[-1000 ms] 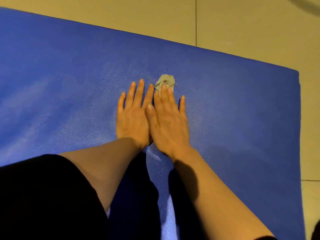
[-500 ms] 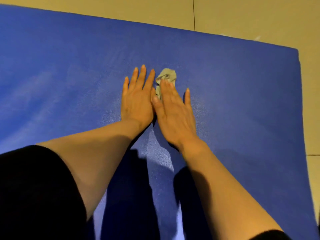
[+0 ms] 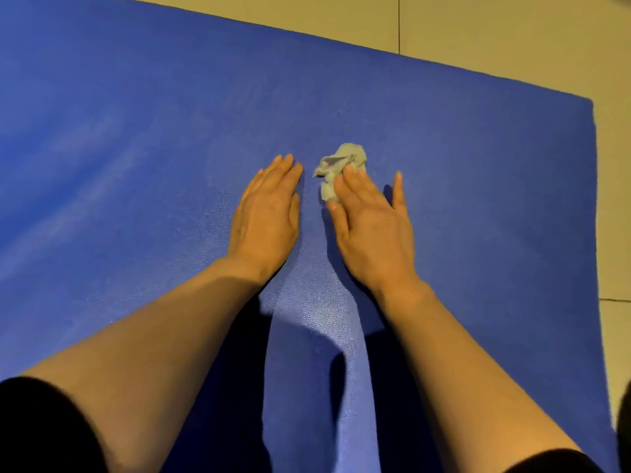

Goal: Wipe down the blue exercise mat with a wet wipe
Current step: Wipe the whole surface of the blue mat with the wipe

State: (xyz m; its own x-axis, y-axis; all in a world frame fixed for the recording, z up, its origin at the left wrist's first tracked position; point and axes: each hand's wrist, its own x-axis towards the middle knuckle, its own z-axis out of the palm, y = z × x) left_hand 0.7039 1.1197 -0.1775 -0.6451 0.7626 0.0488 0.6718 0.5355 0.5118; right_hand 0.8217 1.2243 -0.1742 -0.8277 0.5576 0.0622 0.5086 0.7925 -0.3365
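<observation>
The blue exercise mat point(image 3: 136, 131) fills most of the view and lies flat on the floor. A crumpled grey-white wet wipe point(image 3: 336, 167) sits on it near the middle. My right hand point(image 3: 370, 230) lies flat with straight fingers, its fingertips pressing the near part of the wipe. My left hand point(image 3: 268, 213) rests flat on the mat just left of the wipe, a small gap apart from it and from my right hand. Faint wet streaks show on the mat's left side.
Beige floor tiles point(image 3: 495, 39) border the mat beyond its far edge and along its right edge point(image 3: 596, 233). Dark sleeves point(image 3: 41, 428) sit at the bottom corners. My forearms cast shadows on the near mat.
My hands, which lay touching side by side, have parted; the left hand has slid away to the left. More of the wipe shows ahead of my right fingertips.
</observation>
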